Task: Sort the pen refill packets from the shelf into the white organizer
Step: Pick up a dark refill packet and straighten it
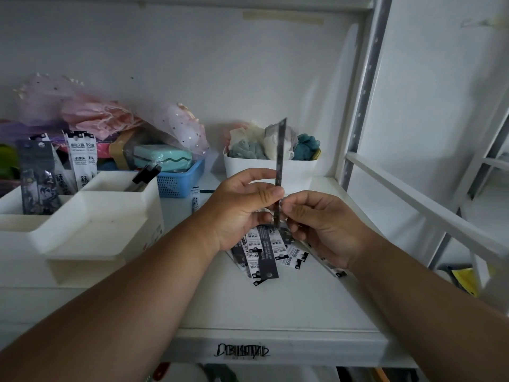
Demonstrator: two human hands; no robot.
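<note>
A dark refill packet [281, 150] stands upright and edge-on above the shelf. My left hand [242, 205] pinches it between thumb and fingers, and my right hand [316, 224] pinches its lower end. Below my hands, a pile of several black-and-white refill packets [267, 252] lies on the white shelf [275, 307]. The white organizer [91, 224] stands at the left. Its back compartments hold upright dark packets [37, 175] and white packets [81, 158].
A blue basket [180, 179] with a teal case sits behind the organizer, beside pink tulle bags [91, 111]. A white tub [272, 169] of cloth items stands at the back. One loose packet [195, 201] lies near the basket. Metal shelf uprights [366, 86] rise at the right.
</note>
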